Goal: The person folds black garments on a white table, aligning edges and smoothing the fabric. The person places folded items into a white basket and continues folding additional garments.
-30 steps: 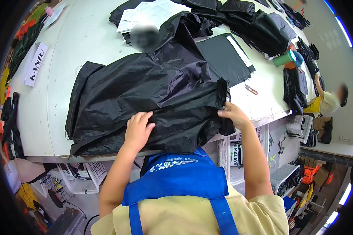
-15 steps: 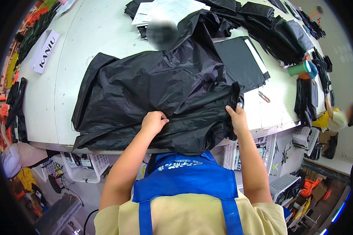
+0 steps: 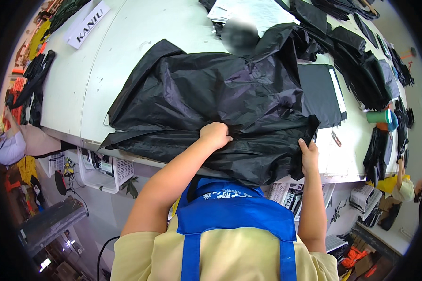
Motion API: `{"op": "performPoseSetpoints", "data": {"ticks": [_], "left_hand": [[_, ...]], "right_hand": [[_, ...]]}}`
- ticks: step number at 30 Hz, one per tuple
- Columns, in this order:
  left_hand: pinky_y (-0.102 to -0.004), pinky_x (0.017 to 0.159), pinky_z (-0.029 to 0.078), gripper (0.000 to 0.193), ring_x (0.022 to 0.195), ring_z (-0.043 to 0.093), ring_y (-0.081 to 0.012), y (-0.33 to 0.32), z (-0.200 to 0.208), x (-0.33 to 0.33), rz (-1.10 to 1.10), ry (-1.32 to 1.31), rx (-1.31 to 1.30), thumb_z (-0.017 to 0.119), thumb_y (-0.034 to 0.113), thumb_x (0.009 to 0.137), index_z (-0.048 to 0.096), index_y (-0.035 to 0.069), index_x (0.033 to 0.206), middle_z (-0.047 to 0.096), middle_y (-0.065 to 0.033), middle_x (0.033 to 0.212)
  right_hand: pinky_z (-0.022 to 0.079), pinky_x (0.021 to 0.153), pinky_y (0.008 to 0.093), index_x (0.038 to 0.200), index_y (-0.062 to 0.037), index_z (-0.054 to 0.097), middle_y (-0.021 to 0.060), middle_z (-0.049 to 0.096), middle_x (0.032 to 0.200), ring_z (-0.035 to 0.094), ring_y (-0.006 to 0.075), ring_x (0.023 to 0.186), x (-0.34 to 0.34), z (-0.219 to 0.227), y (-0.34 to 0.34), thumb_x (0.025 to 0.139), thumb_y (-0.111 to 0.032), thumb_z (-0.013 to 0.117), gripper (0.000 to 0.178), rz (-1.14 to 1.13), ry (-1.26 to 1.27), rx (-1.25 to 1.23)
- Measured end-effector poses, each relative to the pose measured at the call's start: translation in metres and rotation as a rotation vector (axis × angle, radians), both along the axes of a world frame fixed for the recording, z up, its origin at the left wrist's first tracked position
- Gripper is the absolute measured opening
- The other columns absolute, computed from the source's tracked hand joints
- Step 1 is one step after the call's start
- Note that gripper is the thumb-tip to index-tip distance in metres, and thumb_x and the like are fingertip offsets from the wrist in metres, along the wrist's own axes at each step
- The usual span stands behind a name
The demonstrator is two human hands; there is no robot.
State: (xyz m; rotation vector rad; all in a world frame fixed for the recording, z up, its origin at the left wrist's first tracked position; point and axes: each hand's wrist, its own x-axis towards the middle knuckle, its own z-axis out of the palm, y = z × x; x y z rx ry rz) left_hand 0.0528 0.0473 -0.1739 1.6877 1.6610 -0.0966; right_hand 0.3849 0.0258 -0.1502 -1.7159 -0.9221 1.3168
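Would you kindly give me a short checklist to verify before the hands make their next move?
1. Right hand on the black garment: ok, holding its right edge.
2. Left hand touching the garment: ok, resting on its near part.
3. Left hand pinching fabric: cannot tell, hidden.
4. Garment smooth: not ok, creased and bunched.
5. Garment wholly on the table: not ok, its near side reaches over the edge.
6. Small snips clear of the garment: ok, lying apart.

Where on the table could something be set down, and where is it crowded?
The white table has bare room between the white sign and the spread black fabric, plus a smaller patch around the snips, between that fabric and a dark stack. Papers and dark bundles crowd the area beyond the fabric.
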Motion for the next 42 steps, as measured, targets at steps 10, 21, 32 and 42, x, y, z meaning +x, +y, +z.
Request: {"op": "performPoseSetpoints", "data": {"ticks": [10, 21, 32, 42], "left_hand": [[-0.0402, 0.079, 0.044, 0.010, 0.090, 0.061, -0.0279, -0.127, 0.047, -0.189, 0.073, 0.032, 0.301, 0.067, 0.010, 0.075, 0.062, 0.010, 0.085, 0.064, -0.0078, 0.084], [-0.0383, 0.101, 0.038, 0.015, 0.118, 0.047, -0.0285, -0.144, 0.027, -0.274, 0.360, -0.445, 0.132, 0.076, 0.006, 0.070, 0.071, 0.008, 0.084, 0.046, -0.0113, 0.135], [-0.0404, 0.109, 0.028, 0.022, 0.130, 0.035, -0.0355, -0.111, 0.001, -0.290, 0.053, -0.475, 0.091, 0.082, 0.022, 0.065, 0.072, 0.015, 0.084, 0.037, -0.0190, 0.138], [-0.0297, 0.085, 0.042, 0.035, 0.090, 0.051, -0.0163, -0.093, 0.003, -0.283, 0.503, -0.819, -0.045, 0.069, 0.010, 0.080, 0.060, 0.007, 0.113, 0.053, -0.0047, 0.098]], "right_hand": [[0.042, 0.094, 0.0463, 0.124, -0.0009, 0.050, 0.0210, 0.059, 0.112, 0.053, 0.0378, 0.113, 0.090, 0.005, 0.053, 0.086, -0.029, 0.064, 0.049, 0.003, -1.408, -0.076], [0.046, 0.085, 0.0405, 0.107, -0.0061, 0.064, 0.0120, 0.065, 0.103, 0.060, 0.0313, 0.097, -0.240, -0.004, -0.025, 0.080, -0.017, 0.067, 0.029, 1.093, -0.525, 0.687], [0.048, 0.076, 0.0400, 0.086, -0.0065, 0.065, 0.0141, 0.063, 0.086, 0.061, 0.0325, 0.086, -0.255, -0.038, -0.013, 0.076, -0.015, 0.067, 0.013, 1.085, -0.517, 0.425], [0.050, 0.065, 0.0308, 0.083, -0.0030, 0.066, 0.0095, 0.066, 0.074, 0.064, 0.0192, 0.068, -0.259, -0.029, 0.002, 0.071, -0.012, 0.077, 0.019, 1.074, -0.499, 0.131]]}}
